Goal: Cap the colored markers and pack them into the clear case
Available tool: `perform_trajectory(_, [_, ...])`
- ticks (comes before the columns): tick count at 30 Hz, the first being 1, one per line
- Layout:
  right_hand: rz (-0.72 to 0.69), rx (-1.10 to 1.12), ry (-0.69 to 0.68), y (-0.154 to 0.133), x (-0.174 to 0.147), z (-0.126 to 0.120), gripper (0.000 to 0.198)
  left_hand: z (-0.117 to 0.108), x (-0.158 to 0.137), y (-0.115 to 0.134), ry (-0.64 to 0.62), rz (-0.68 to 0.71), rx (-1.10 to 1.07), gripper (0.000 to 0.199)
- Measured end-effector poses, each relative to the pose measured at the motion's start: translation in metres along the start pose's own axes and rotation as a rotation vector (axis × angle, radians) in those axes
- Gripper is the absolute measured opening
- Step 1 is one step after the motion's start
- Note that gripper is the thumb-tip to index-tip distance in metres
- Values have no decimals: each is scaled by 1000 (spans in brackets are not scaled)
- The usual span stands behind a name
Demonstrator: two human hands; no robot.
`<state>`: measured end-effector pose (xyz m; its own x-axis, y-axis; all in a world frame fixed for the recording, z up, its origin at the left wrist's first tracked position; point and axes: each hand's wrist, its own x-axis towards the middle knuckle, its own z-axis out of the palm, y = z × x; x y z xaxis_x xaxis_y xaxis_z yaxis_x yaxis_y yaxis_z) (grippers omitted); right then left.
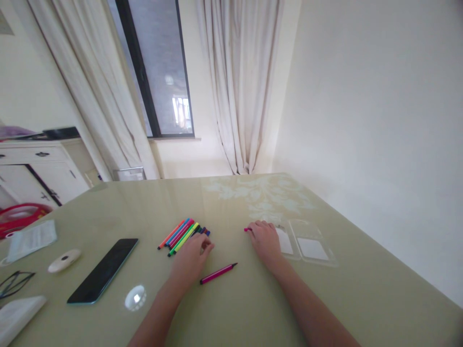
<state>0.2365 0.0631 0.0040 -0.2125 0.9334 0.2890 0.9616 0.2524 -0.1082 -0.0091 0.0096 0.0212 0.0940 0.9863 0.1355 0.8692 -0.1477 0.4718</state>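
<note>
My left hand (191,253) rests by the near right side of a bunch of coloured markers (180,234), partly covering them. Its fingers are loosely bent, with a gap beside the thumb and nothing seen in it. Below and to its right lies a magenta marker (218,273), its dark tip bare and pointing right. My right hand (265,241) lies low over the left edge of a clear plastic case (318,253). A small magenta marker cap (247,230) sticks out at the left of its fingers, apparently pinched there; the fingertips are partly hidden.
To the left lie a black phone (104,271), a white oval object (64,260), a face mask (32,239), glasses (16,284) and a white box-like object (20,315). A round light reflection shows on the glossy table (231,318). A wall (379,120) runs along the right.
</note>
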Motion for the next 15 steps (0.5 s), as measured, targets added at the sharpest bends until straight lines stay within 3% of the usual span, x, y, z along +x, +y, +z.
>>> perform_trajectory(3, [2,-26,-10,0,1,1,25,-1,2,-11,84,-107,187,12])
perform_trajectory(7, [-16,32,25,1,-1,1,22,3,2,-15,42,-118,252,9])
perform_trajectory(10, [-57,201,49,-3,-5,1,18,6,1,-11,41,-114,258,10])
perform_trajectory(15, [-189,562,52,-19,-15,-1,21,8,-2,2,61,76,231,12])
